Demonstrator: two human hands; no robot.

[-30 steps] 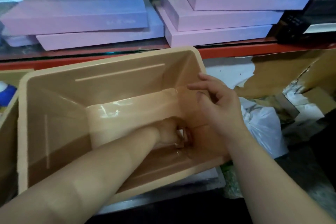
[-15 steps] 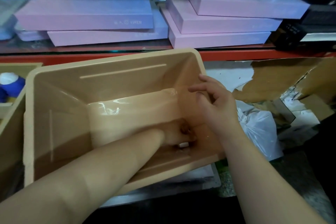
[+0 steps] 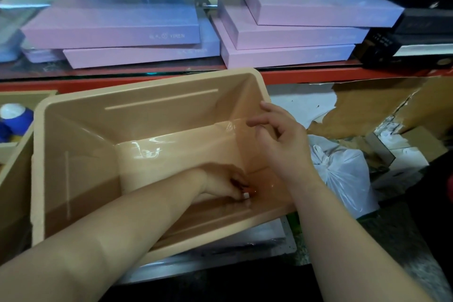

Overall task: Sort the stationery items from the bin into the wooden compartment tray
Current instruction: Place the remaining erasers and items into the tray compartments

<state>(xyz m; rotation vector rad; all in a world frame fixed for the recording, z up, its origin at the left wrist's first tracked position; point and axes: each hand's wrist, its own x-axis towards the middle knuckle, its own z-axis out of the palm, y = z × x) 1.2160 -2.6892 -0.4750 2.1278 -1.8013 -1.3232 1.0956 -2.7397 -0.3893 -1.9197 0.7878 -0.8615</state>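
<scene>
Our left hand (image 3: 220,184) is down in the near right corner of the bin (image 3: 147,86), fingertips curled onto a small white piece (image 3: 245,195) on the floor, though we can't tell if it's actually gripped. Right hand (image 3: 282,144) hovers open over the right wall, holding nothing. On that glossy, slick plastic the tiny blocky piece could skid away or drop short of the wooden tray (image 3: 17,171) off to the left.

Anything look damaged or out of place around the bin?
The brown paper right of the bin is torn ragged, white showing beneath. Inside the bin nothing looks spilled; the left hand touches a small white item.
</scene>
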